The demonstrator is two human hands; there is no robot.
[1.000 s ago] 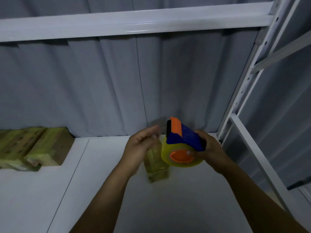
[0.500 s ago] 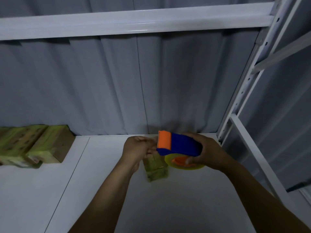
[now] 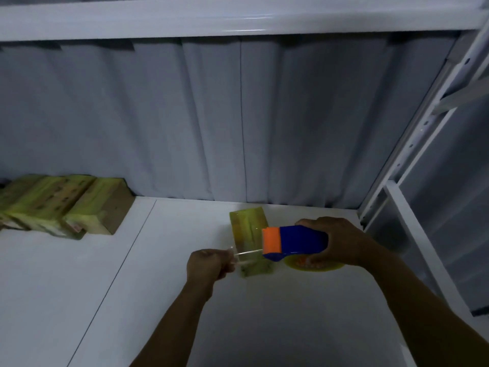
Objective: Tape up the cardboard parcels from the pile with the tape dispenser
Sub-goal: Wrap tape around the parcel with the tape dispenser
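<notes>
Tape dispenser (image 3: 299, 239) in right hand (image 3: 341, 242)

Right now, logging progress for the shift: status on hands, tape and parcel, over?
Left hand pinching tape strip, right hand gripping tape dispenser. Strip stretched over parcel on shelf. Nothing between tape and parcel.

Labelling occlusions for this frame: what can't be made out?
Head view only.
Yellow tape roll: mostly hidden beneath the blue-and-orange plastic tape dispenser and right hand.
Small tape-wrapped cardboard parcel: near end blurred, partly behind dispenser.
Pile of cardboard parcels: cut off by left edge, count unclear.
Clear tape strip: its end hidden inside left hand.
</notes>
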